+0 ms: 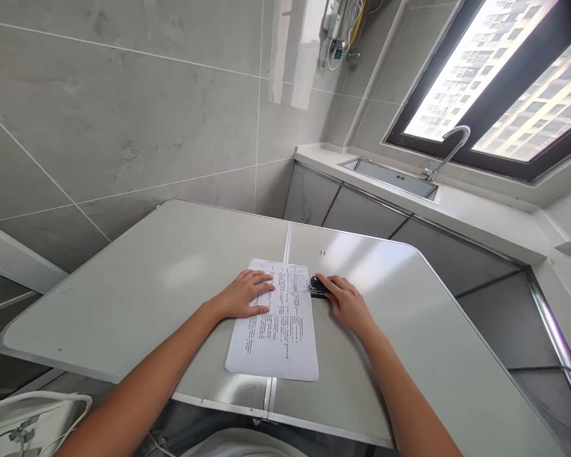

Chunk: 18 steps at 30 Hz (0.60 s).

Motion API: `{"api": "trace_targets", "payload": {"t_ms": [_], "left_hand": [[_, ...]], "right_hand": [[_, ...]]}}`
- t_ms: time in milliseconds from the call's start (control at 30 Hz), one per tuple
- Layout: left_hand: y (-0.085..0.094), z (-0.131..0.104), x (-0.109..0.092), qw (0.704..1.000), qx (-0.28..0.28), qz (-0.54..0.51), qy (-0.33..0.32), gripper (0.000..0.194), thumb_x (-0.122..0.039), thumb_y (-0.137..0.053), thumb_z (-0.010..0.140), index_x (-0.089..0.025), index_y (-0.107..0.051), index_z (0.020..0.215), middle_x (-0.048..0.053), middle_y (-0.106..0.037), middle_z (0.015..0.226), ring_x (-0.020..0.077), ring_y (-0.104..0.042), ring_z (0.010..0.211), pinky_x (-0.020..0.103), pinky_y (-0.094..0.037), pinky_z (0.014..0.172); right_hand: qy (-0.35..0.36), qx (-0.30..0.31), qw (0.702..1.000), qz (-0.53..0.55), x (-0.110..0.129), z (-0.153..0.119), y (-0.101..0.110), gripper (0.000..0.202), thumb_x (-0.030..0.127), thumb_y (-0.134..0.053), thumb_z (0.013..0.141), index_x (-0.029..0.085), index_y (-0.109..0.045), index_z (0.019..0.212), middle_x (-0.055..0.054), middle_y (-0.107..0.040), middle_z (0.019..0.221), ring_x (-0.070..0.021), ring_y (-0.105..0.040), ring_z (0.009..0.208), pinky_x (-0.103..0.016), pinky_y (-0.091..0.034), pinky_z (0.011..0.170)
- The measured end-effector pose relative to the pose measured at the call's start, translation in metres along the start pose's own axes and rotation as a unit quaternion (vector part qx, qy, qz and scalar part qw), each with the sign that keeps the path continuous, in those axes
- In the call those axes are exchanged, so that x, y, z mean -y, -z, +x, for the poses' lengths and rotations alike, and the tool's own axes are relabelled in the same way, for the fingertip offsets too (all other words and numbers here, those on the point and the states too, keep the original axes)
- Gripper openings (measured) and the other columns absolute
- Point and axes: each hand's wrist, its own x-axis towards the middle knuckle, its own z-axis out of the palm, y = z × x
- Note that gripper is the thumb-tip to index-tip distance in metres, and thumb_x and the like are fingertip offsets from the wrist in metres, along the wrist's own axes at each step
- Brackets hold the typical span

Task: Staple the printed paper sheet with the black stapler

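Observation:
White printed sheets of paper [285,355] lie on the folding table, across its middle seam. My left hand [244,294] rests flat on the left part of the paper with its fingers spread. At the right edge of the paper is a small black stapler [319,287], its front end meeting the sheet. My right hand [347,301] is closed over the stapler, with fingers on its top; part of its body is hidden beneath them. Whether a staple is in the paper cannot be seen.
Beyond the paper on the light table [218,235] lie two tiny pale bits [322,252]. A counter with a sink [390,181] and a faucet [450,152] runs behind on the right, under a window. A tiled wall [123,114] borders the far left side.

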Motion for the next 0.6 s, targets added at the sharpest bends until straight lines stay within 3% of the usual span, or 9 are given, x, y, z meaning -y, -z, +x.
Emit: {"api": "trace_targets", "payload": {"t_ms": [100,200,300,367,433,500,600], "left_hand": [[-0.001,-0.001,0.001,1.000,0.001,-0.004,0.002,0.054,-0.054,-0.071,0.090,-0.033,-0.063,0.139,0.007,-0.054,0.154,0.0343,-0.043,0.146,0.055,-0.032,0.121],[-0.001,-0.002,0.001,1.000,0.002,-0.006,0.005,0.054,-0.054,-0.071,0.090,-0.033,-0.063,0.139,0.007,-0.053,0.155,0.0341,-0.042,0.146,0.055,-0.031,0.122],[-0.001,-0.002,0.001,1.000,-0.003,-0.011,-0.001,0.054,-0.055,-0.070,0.090,-0.033,-0.062,0.139,0.007,-0.054,0.154,0.0335,-0.043,0.146,0.054,-0.032,0.121],[0.000,-0.001,0.001,0.999,-0.024,-0.023,0.008,0.048,-0.051,-0.063,0.096,-0.032,-0.061,0.140,0.008,-0.058,0.149,0.0307,-0.047,0.142,0.051,-0.034,0.119],[0.002,0.001,0.002,0.994,-0.084,-0.043,0.056,0.036,-0.044,-0.048,0.105,-0.028,-0.062,0.134,0.009,-0.065,0.136,0.0272,-0.056,0.130,0.048,-0.040,0.113],[0.005,0.003,0.004,0.974,-0.172,-0.068,0.130,0.034,-0.039,-0.035,0.109,-0.024,-0.064,0.119,0.008,-0.069,0.116,0.0249,-0.062,0.111,0.044,-0.046,0.101],[0.009,0.002,0.013,0.939,-0.260,-0.090,0.208,0.035,-0.039,-0.030,0.109,-0.023,-0.059,0.095,0.005,-0.065,0.092,0.0229,-0.060,0.090,0.037,-0.048,0.083]], "right_hand": [[-0.047,0.003,0.999,-0.009,-0.018,-0.002,0.000,0.064,0.012,-0.044,0.095,0.029,-0.041,0.157,-0.010,-0.066,0.122,-0.0282,-0.061,0.105,-0.041,-0.051,0.087],[-0.123,-0.016,0.991,-0.045,-0.030,-0.005,0.000,0.047,0.013,-0.044,0.095,0.021,-0.053,0.140,-0.013,-0.067,0.114,-0.0305,-0.062,0.099,-0.042,-0.048,0.082],[-0.159,-0.076,0.980,-0.096,-0.020,-0.006,0.004,0.037,0.010,-0.041,0.094,0.019,-0.057,0.126,-0.016,-0.066,0.105,-0.0329,-0.061,0.094,-0.045,-0.045,0.081],[-0.153,-0.124,0.976,-0.089,0.004,-0.004,0.006,0.038,0.011,-0.038,0.097,0.020,-0.053,0.130,-0.016,-0.064,0.109,-0.0342,-0.060,0.098,-0.047,-0.045,0.083],[-0.132,-0.146,0.980,-0.004,0.039,0.001,0.002,0.037,0.017,-0.039,0.100,0.023,-0.047,0.135,-0.013,-0.063,0.113,-0.0324,-0.061,0.099,-0.046,-0.048,0.083],[-0.098,-0.105,0.984,0.101,0.079,0.009,-0.009,0.035,0.019,-0.043,0.099,0.026,-0.047,0.133,-0.010,-0.065,0.112,-0.0292,-0.063,0.096,-0.042,-0.051,0.080],[-0.053,-0.020,0.990,0.130,0.127,0.022,-0.030,0.034,0.013,-0.046,0.096,0.027,-0.051,0.126,-0.009,-0.067,0.111,-0.0283,-0.063,0.096,-0.039,-0.049,0.080]]}}
